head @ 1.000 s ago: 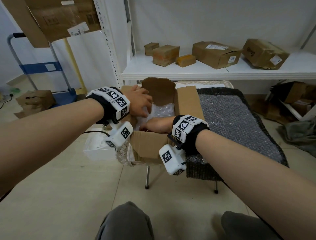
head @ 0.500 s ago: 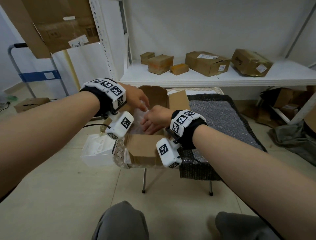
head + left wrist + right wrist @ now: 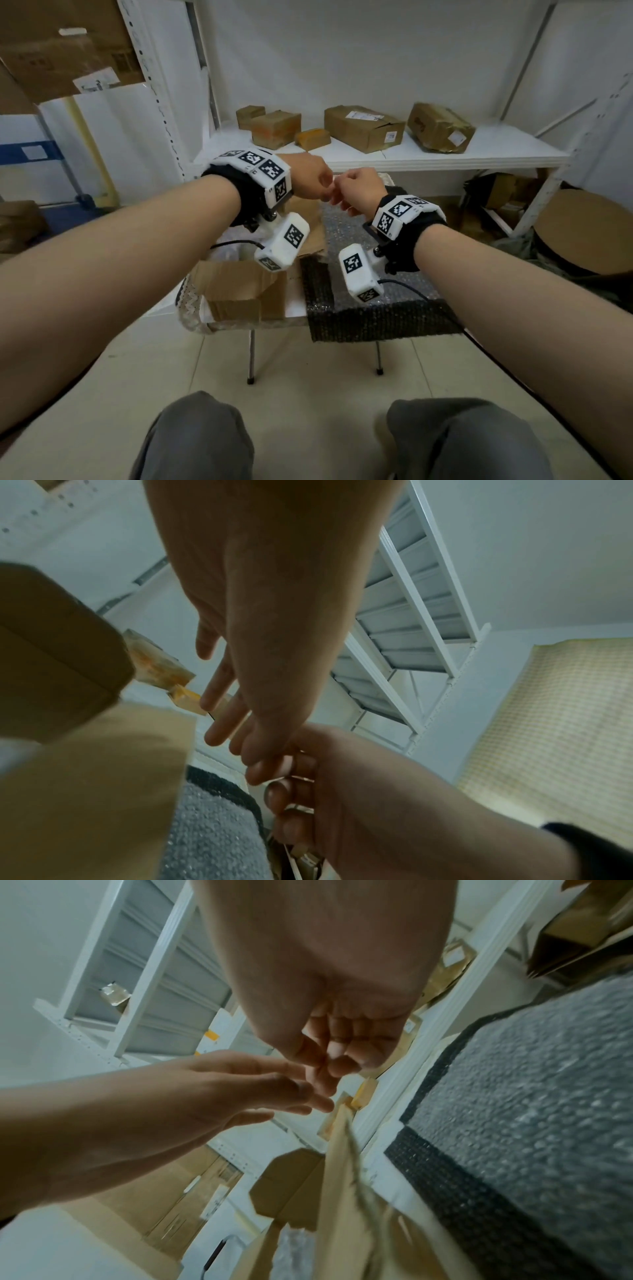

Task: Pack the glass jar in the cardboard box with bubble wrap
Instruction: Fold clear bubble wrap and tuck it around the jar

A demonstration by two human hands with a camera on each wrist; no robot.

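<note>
Both hands raised above the box (image 3: 239, 291), touching each other, well clear of it. Left hand (image 3: 310, 178) released, fingers straight and loose, nothing in it. Right hand (image 3: 359, 192) clenched, fingers curled to palm, holding nothing visible. Box sits open on left of the tabletop (image 3: 298, 308), flaps up. Bubble wrap (image 3: 294, 1256) shows inside the box; jar itself not visible. More bubble wrap sheet (image 3: 359, 240) lies on a dark mat at right of the box. Parcels (image 3: 363, 128) on far shelf (image 3: 479, 154).
</note>
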